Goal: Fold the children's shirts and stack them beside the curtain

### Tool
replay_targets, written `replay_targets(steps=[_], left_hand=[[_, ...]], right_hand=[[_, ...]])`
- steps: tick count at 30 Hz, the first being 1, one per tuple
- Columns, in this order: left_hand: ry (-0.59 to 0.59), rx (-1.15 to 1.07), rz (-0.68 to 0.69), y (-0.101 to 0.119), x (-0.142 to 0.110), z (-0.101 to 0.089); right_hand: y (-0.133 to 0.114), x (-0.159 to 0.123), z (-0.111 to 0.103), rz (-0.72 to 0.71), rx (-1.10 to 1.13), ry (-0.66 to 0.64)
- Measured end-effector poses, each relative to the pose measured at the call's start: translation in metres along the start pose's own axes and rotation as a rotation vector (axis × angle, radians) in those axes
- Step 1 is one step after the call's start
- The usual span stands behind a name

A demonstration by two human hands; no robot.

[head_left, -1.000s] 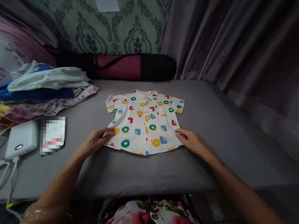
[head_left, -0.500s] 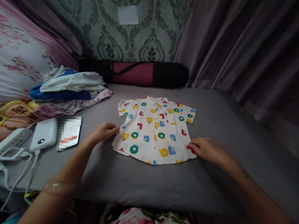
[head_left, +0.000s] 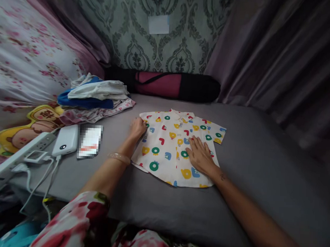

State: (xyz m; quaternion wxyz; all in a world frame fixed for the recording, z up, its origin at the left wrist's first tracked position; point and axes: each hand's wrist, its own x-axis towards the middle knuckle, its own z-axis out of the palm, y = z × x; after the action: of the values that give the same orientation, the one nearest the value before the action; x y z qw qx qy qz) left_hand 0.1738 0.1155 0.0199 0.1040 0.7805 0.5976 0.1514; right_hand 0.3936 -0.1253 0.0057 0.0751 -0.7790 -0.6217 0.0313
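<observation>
A small white short-sleeved shirt (head_left: 169, 153) with coloured letter-like prints lies spread on the grey sheet (head_left: 161, 207), collar away from me. My left hand (head_left: 138, 128) is at its left sleeve, the fingers curled closed on the sleeve cloth and covering most of that sleeve. Flat on the right half of the shirt front rests my right hand (head_left: 200, 155), fingers stretched out and a little apart. The right sleeve lies spread outward beside it.
Folded clothes (head_left: 97, 93) are piled at the back left. A white power bank (head_left: 66, 140), a blurred-out phone-like item (head_left: 90, 142) and a power strip (head_left: 21, 161) with cables lie left. A long black and maroon bag (head_left: 158, 84) lies along the wall.
My left hand has moved from the shirt's lower left side up to the left sleeve. My right hand has left the lower right edge and now lies on the front. The view has shifted left.
</observation>
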Motion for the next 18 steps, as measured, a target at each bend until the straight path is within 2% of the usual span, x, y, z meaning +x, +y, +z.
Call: replay_targets(steps=[3, 5, 7, 9, 11, 12, 14, 15, 16, 18], left_hand=[[0.152, 0.122, 0.116, -0.005, -0.003, 0.003], [0.127, 0.162, 0.191, -0.008, -0.003, 0.004], [0.104, 0.175, 0.176, -0.010, -0.003, 0.003], [0.156, 0.182, 0.153, -0.007, -0.007, 0.001], [0.197, 0.146, 0.278, 0.000, -0.017, 0.000], [0.146, 0.095, 0.418, 0.004, -0.024, 0.000], [-0.029, 0.002, 0.701, 0.014, -0.040, 0.005], [-0.111, 0.001, 0.769, 0.018, -0.048, 0.009], [-0.179, 0.019, 0.795, 0.021, -0.054, 0.012], [-0.253, 0.089, 0.757, 0.027, -0.062, 0.018]], right_hand=[[-0.001, 0.001, 0.003, 0.008, -0.011, -0.003], [-0.001, 0.002, 0.003, 0.019, -0.008, -0.004], [-0.001, 0.002, 0.001, 0.021, 0.012, -0.015], [0.000, 0.001, -0.003, 0.001, 0.057, -0.058], [0.003, -0.001, -0.007, -0.033, 0.109, -0.103], [0.005, -0.002, -0.009, -0.053, 0.127, -0.114], [0.009, -0.003, -0.012, -0.078, 0.140, -0.112], [0.011, -0.003, -0.012, -0.089, 0.137, -0.106], [0.012, -0.003, -0.013, -0.098, 0.132, -0.102], [0.016, 0.000, -0.012, -0.115, 0.126, -0.098]])
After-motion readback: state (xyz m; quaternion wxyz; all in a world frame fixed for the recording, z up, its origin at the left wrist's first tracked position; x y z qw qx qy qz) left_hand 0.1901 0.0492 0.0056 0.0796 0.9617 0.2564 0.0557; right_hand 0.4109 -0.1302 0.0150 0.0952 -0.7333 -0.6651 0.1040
